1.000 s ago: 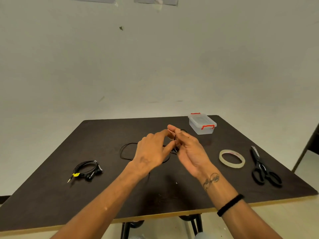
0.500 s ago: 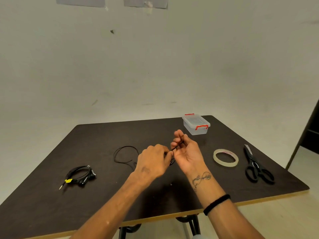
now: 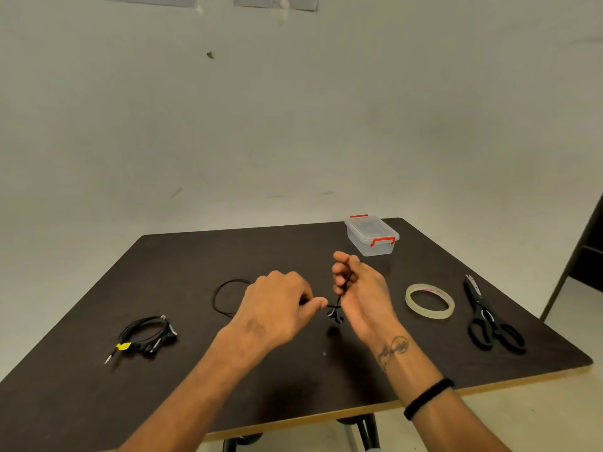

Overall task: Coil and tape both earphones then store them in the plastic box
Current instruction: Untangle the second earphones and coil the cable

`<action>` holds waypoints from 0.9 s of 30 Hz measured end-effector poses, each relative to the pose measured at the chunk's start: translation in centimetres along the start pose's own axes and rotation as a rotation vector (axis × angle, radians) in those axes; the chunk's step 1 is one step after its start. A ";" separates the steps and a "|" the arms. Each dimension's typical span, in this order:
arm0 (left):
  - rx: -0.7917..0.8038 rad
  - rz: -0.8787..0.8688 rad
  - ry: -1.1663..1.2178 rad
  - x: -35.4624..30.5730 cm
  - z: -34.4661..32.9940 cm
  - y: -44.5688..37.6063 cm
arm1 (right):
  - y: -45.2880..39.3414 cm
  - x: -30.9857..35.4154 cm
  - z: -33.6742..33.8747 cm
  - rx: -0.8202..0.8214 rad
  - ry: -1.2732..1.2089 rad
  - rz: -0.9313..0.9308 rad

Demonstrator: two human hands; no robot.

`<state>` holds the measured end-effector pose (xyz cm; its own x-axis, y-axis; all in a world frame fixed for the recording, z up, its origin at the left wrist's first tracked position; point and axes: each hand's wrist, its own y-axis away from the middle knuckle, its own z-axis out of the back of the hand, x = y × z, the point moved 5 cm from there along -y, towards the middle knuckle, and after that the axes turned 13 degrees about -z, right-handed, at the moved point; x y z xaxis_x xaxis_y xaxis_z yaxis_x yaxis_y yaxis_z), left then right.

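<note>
My right hand (image 3: 360,290) grips a black earphone cable (image 3: 228,293) in its curled fingers, with the earbuds hanging just below the palm. My left hand (image 3: 277,305) pinches the same cable right beside it. The rest of that cable lies in a loose loop on the dark table (image 3: 98,396) behind my left hand. A second black earphone (image 3: 146,334) lies coiled at the left with a yellow tag on it. The clear plastic box (image 3: 372,234) with red clips stands closed at the far right.
A roll of clear tape (image 3: 429,301) lies flat to the right of my right hand. Black scissors (image 3: 487,318) lie further right, near the table's right edge. A dark piece of furniture (image 3: 587,256) stands beyond that edge.
Both hands have come lower and closer to me. My right hand's fingers have curled in around the cable, and the loop on the table looks smaller.
</note>
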<state>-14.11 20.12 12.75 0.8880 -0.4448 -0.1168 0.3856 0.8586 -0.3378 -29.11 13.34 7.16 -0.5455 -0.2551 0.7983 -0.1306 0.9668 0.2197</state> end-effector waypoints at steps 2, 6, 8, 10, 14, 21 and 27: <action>0.016 -0.037 -0.017 0.2 0.8 -0.6 | 0.7 -0.4 -0.4 0.042 0.191 -0.003; 0.003 -0.099 -0.075 0.9 3.3 -2.1 | 2.4 -1.0 -2.1 0.199 0.529 -0.073; -0.023 -0.153 -0.059 0.9 4.4 -2.4 | 3.5 -0.9 -3.0 0.300 0.578 -0.111; -0.151 -0.227 -0.024 1.1 5.6 -2.4 | 4.7 -0.6 -3.6 0.411 0.486 -0.206; -0.428 -0.254 0.082 1.7 6.9 -1.6 | 7.4 -0.9 -4.8 0.644 0.341 -0.374; -0.523 0.012 0.565 1.8 3.7 -0.8 | 11.1 -0.5 -8.2 0.892 0.014 -0.419; -0.237 0.130 0.550 1.1 -1.8 1.5 | 11.4 2.1 -8.7 0.861 -0.191 -0.206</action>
<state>-12.98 20.48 10.41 0.6401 -0.4603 -0.6151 0.1603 0.8630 -0.4791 -24.54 23.70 16.20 -0.5603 -0.4919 0.6664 -0.7735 0.5985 -0.2086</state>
